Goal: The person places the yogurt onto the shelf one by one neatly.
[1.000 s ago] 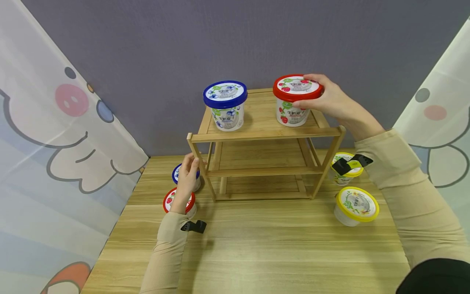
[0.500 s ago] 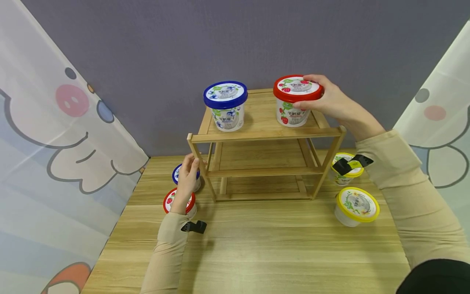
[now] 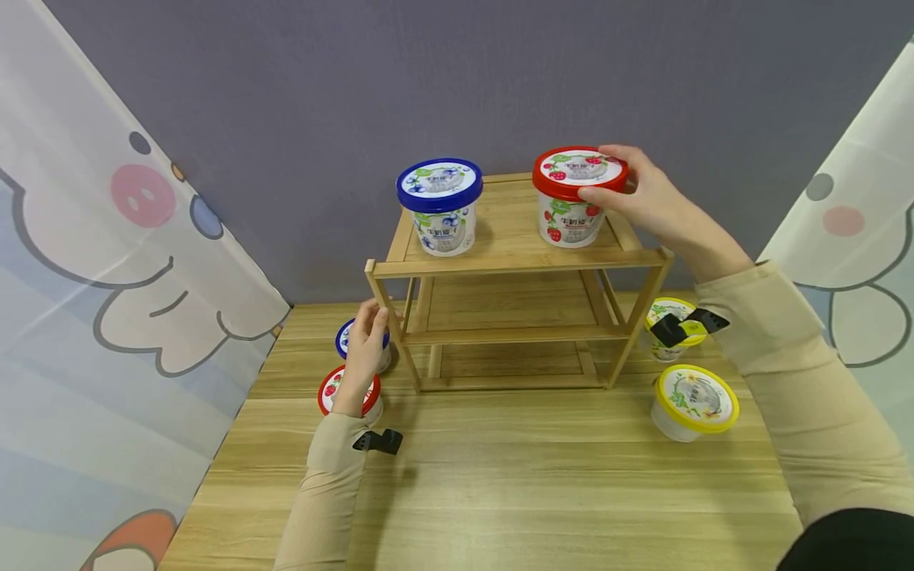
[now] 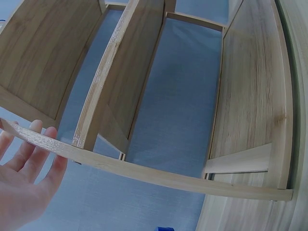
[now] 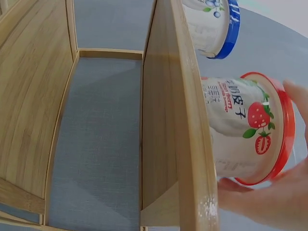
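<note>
- R hand [image 3: 646,190] has fingers + thumb curled round the rim of a round white tub w/ red lid [image 3: 564,210] and strawberry print; grip is at its R side.
- L hand [image 3: 366,341] grips the front L leg of a light-brown, three-tier wooden rack [image 3: 500,305]; in the L wrist view, fingertips show past the post.
- Red-lid tub is upright at the R end of the rack's top shelf; in the R wrist view the front rail hides its base.
- Round white tub w/ blue lid [image 3: 437,230] and blueberry print stands upright at the L end of same shelf, well apart from the red one.
- Rack stands on a pale wood-grain worktop [image 3: 535,484], near a plain grey wall [image 3: 457,79].
- Beside rack, L side: second white tub w/ red lid [image 3: 330,390], partly covered by L hand/wrist; just behind it, second white tub w/ blue lid [image 3: 345,337], also partly hidden.
- R side: 2 white tubs w/ yellow lids, i.e. near one [image 3: 694,396] in full view, far one [image 3: 664,346] partly behind R wrist cam [image 3: 703,316].
- Beige sleeves [image 3: 807,373] on both arms; black wrist cam on L cuff too.
- Pale cartoon-print sheets [image 3: 78,333] hang L + R.
</note>
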`<state>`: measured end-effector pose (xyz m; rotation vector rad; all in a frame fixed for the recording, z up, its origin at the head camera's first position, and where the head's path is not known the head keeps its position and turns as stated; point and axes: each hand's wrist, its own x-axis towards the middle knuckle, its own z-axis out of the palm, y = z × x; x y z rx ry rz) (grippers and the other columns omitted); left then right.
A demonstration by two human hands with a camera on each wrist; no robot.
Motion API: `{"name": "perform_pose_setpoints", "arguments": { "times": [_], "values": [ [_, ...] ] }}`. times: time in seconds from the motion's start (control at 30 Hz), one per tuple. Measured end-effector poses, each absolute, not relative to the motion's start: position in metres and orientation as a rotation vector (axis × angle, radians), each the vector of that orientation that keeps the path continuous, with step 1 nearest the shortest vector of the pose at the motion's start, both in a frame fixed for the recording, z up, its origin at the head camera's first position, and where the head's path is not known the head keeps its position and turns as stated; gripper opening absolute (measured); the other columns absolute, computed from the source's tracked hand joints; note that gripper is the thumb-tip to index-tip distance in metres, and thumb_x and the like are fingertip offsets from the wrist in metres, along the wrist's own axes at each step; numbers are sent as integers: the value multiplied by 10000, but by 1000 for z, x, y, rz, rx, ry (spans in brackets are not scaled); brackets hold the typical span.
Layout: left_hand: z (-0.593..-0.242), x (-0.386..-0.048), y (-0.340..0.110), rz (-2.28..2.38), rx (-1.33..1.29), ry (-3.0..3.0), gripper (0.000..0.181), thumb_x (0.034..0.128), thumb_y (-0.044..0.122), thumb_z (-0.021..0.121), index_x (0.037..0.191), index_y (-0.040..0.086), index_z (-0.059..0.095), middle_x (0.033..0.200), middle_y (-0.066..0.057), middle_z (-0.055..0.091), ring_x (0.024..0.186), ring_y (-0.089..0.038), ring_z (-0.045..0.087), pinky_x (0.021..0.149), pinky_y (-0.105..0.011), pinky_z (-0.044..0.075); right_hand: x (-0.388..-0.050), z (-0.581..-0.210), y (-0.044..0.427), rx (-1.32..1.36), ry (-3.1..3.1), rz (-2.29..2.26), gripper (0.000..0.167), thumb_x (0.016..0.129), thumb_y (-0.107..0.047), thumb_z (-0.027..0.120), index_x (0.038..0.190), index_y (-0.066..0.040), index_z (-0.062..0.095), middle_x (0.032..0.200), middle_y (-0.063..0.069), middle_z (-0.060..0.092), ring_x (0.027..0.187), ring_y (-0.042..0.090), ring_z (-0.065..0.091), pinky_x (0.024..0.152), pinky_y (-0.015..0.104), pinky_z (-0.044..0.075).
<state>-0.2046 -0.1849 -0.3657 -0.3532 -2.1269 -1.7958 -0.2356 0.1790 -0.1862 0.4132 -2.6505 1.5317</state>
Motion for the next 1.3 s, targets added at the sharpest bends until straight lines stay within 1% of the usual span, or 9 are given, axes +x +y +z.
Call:
{"name": "perform_pose_setpoints", "arguments": {
  "times": [0.17, 0.33, 0.4, 0.6, 0.7, 0.83, 0.9, 1.13, 1.3],
  "values": [
    [-365, -205, -185, -1823, -339, -2119, 277, 960, 126, 355, 1185, -4, 449, 968, -230, 549, 944, -271, 525, 781, -267, 392, -227, -188, 179, 383, -2601, 1506, 684, 891, -384, 448, 1414, -128, 90, 1385, 209, 206, 1256, 307, 264, 988, 477, 257],
    [-365, -205, -185, -1830, -345, -2112, 282, 958, 151, 365, 1177, -2, 456, 928, -111, 580, 938, -243, 526, 785, -265, 383, -218, -193, 182, 354, -2563, 1482, 676, 889, -404, 436, 1414, -157, 88, 1414, 201, 167, 1281, 356, 223, 1000, 529, 194],
    [-365, -205, -185, -1827, -351, -2111, 291, 957, 169, 370, 1177, -1, 458, 924, -103, 582, 932, -235, 527, 782, -263, 385, -214, -196, 184, 361, -2541, 1467, 677, 888, -395, 445, 1413, -156, 90, 1408, 205, 177, 1278, 371, 223, 998, 543, 184],
    [-366, -205, -185, -1812, -371, -2101, 295, 957, 181, 375, 1173, -1, 461, 932, -160, 567, 922, -232, 531, 772, -263, 394, -203, -205, 189, 402, -2475, 1416, 658, 889, -349, 462, 1406, -153, 105, 1386, 217, 207, 1268, 394, 228, 964, 573, 216],
    [-366, -205, -185, -1815, -372, -2099, 292, 957, 166, 370, 1172, -13, 457, 912, -84, 584, 916, -231, 533, 769, -252, 400, -198, -210, 191, 400, -2452, 1403, 646, 889, -333, 474, 1404, -165, 121, 1382, 215, 212, 1267, 393, 234, 963, 570, 221],
    [-359, -201, -182, -1826, -357, -2107, 277, 958, 97, 350, 1174, -50, 440, 846, 94, 578, 923, -281, 526, 766, -251, 400, -191, -218, 193, 390, -2417, 1392, 633, 887, -299, 491, 1396, -146, 147, 1362, 208, 239, 1257, 374, 264, 988, 518, 231],
    [-359, -201, -182, -1821, -361, -2108, 277, 959, 97, 347, 1173, -52, 440, 833, 141, 569, 926, -295, 523, 761, -249, 393, -187, -222, 193, 390, -2396, 1390, 628, 886, -280, 496, 1393, -136, 153, 1358, 201, 240, 1258, 359, 265, 1004, 496, 218],
    [-349, -194, -177, -1820, -347, -2114, 268, 958, 58, 337, 1168, -77, 433, 817, 168, 562, 937, -336, 500, 760, -276, 378, -168, -242, 197, 360, -2341, 1339, 621, 879, -233, 520, 1387, -150, 172, 1374, 170, 237, 1261, 345, 268, 1032, 450, 183],
    [-345, -191, -175, -1804, -335, -2122, 268, 956, 51, 341, 1160, -95, 436, 813, 171, 557, 924, -318, 511, 765, -280, 392, -155, -258, 204, 353, -2244, 1267, 610, 859, -131, 552, 1367, -89, 217, 1361, 155, 254, 1257, 258, 288, 1048, 305, 181]
  ]
}}
